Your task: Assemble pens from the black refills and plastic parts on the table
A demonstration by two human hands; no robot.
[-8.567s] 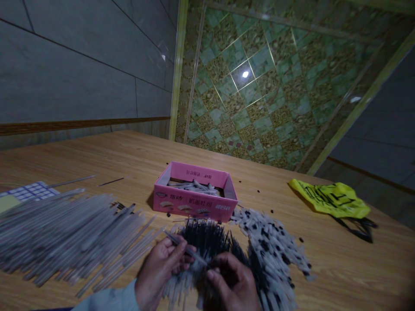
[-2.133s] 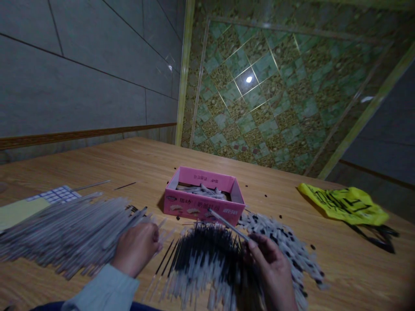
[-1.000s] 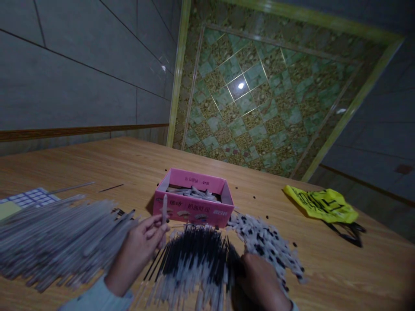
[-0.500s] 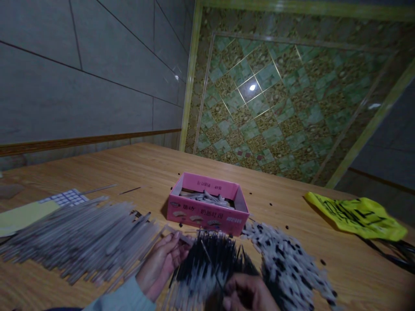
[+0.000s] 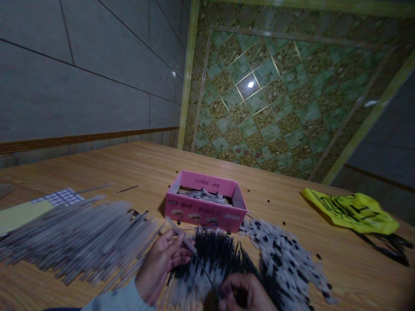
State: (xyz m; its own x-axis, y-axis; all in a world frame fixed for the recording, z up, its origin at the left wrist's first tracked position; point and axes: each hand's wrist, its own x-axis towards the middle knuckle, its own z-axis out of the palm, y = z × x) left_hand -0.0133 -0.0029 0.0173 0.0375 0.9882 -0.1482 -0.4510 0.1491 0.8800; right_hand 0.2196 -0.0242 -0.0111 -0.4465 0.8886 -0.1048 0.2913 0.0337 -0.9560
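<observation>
My left hand (image 5: pixel 164 261) pinches a clear pen barrel (image 5: pixel 179 234) that slants up to the left over the table. My right hand (image 5: pixel 244 293), at the bottom edge, pinches the lower end of a thin black refill (image 5: pixel 207 275) that runs up into that barrel. Both hands hover over a fan of black-tipped refills (image 5: pixel 214 255). A big heap of clear barrels (image 5: pixel 78 235) lies to the left of my left hand. To the right spreads a pile of small white and black pen parts (image 5: pixel 285 263).
A pink cardboard box (image 5: pixel 204 211) with several finished pens stands just beyond the hands. A yellow plastic bag (image 5: pixel 352 209) lies at the far right. Printed sheets (image 5: pixel 32 205) lie at the left. Small black bits dot the wooden table (image 5: pixel 142 162).
Over the last seconds my left hand took a barrel from the left heap and my right hand took a refill; the two hands have come together, refill meeting barrel.
</observation>
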